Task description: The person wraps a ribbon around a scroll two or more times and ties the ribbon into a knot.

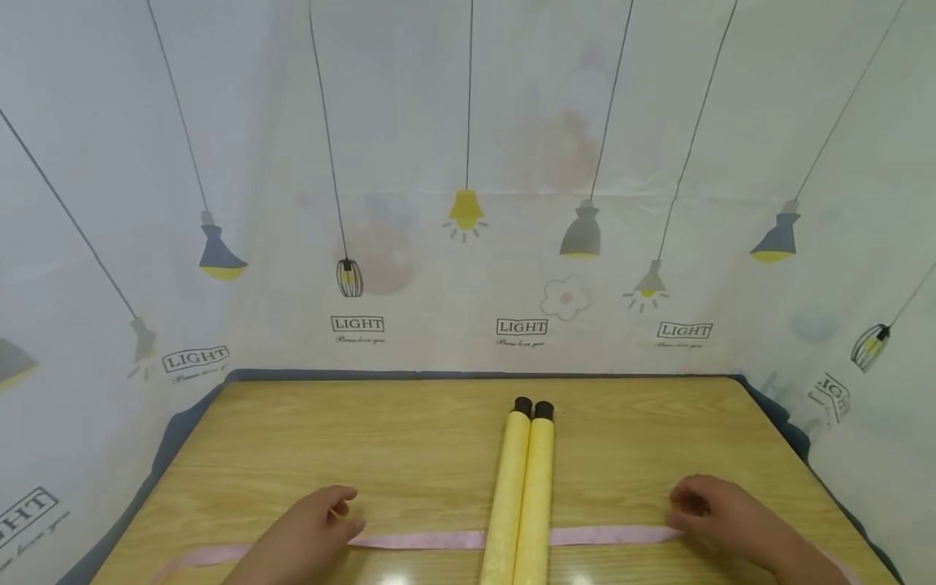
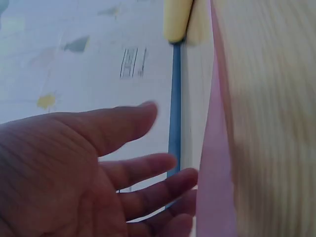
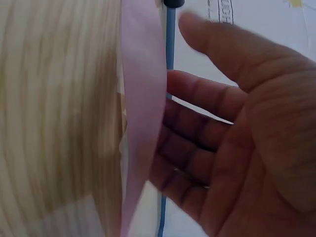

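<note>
Two long yellow rolls (image 1: 536,496) with black ends lie side by side near the middle of the wooden table. A pink ribbon (image 1: 424,539) runs crosswise, passing out of sight at the rolls and showing on both sides of them. Left of the rolls, my left hand (image 1: 307,532) hovers by the ribbon, thumb and fingers apart; the left wrist view shows nothing gripped, with the ribbon (image 2: 217,148) just beyond the fingertips. My right hand (image 1: 720,516) is at the ribbon on the right, its fingers loosely bent. In the right wrist view the ribbon (image 3: 143,89) passes beside those fingers, unpinched by the thumb.
The wooden tabletop (image 1: 351,439) has a dark blue edge (image 1: 329,374) along the back. Behind and at both sides hangs a pale sheet (image 1: 439,122) printed with lamps and the word LIGHT. The ribbon's left part (image 1: 208,556) curves toward the front.
</note>
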`<action>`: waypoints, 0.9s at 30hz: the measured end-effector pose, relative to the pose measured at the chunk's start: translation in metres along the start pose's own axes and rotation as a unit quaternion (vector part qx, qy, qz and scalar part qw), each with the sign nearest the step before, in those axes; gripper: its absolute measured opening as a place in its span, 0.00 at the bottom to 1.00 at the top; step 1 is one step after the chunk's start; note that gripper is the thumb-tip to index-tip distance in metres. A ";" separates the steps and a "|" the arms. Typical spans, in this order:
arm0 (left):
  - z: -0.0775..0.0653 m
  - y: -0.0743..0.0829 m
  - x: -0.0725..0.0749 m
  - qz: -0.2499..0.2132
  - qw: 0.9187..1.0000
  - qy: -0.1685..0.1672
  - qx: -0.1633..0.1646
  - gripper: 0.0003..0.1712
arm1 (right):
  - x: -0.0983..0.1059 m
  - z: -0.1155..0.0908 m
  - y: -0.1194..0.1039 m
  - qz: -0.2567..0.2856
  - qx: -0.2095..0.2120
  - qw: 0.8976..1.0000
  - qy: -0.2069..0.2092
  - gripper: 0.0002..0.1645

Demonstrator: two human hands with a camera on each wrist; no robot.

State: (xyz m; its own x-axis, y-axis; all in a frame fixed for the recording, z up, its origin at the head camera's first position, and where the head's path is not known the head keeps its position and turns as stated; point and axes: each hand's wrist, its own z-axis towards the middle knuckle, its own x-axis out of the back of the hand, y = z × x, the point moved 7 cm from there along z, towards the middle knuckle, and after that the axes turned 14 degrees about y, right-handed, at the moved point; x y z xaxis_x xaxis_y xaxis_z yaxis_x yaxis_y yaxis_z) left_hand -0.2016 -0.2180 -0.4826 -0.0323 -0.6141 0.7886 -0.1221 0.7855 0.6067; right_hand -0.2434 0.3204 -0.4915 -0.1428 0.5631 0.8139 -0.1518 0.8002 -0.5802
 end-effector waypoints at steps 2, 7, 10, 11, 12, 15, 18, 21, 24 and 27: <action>0.002 -0.011 0.007 0.017 1.000 -0.005 0.004 0.30 | -0.001 -0.005 0.008 0.009 -0.012 1.000 -0.013 0.20; 0.002 -0.031 0.020 0.054 0.999 -0.004 0.000 0.26 | -0.003 -0.014 0.018 0.038 -0.025 0.998 -0.042 0.20; 0.001 -0.037 0.024 0.067 0.998 0.001 -0.011 0.23 | -0.005 -0.016 0.017 0.056 -0.007 0.997 -0.056 0.17; 0.001 -0.038 0.025 0.070 0.997 0.001 -0.017 0.21 | -0.005 -0.016 0.017 0.056 0.004 0.997 -0.056 0.15; 0.001 -0.039 0.026 0.070 0.997 0.001 -0.021 0.20 | -0.006 -0.015 0.016 0.054 0.013 0.997 -0.055 0.14; 0.001 -0.041 0.026 0.059 0.997 -0.009 -0.045 0.13 | -0.007 -0.013 0.014 0.040 0.031 0.997 -0.050 0.10; 0.000 -0.042 0.026 0.037 0.995 -0.026 -0.087 0.07 | -0.006 -0.011 0.014 0.018 0.030 0.998 -0.045 0.08; 0.000 -0.042 0.026 0.030 0.992 -0.037 -0.115 0.02 | -0.002 -0.009 0.014 0.006 0.024 0.999 -0.037 0.08; 0.001 -0.042 0.025 0.035 0.993 -0.038 -0.103 0.04 | 0.001 -0.008 0.012 0.003 0.029 0.999 -0.026 0.08; 0.002 -0.042 0.025 0.045 0.996 -0.034 -0.076 0.07 | 0.003 -0.007 0.011 0.001 0.036 0.999 -0.018 0.07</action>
State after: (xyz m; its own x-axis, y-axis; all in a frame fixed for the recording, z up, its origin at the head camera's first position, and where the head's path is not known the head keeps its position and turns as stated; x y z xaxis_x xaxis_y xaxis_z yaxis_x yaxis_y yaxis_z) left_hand -0.1994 -0.2662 -0.4886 -0.1046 -0.5404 0.8349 0.0347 0.8370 0.5462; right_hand -0.2386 0.3323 -0.4948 -0.1785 0.5564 0.8115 -0.2218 0.7808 -0.5841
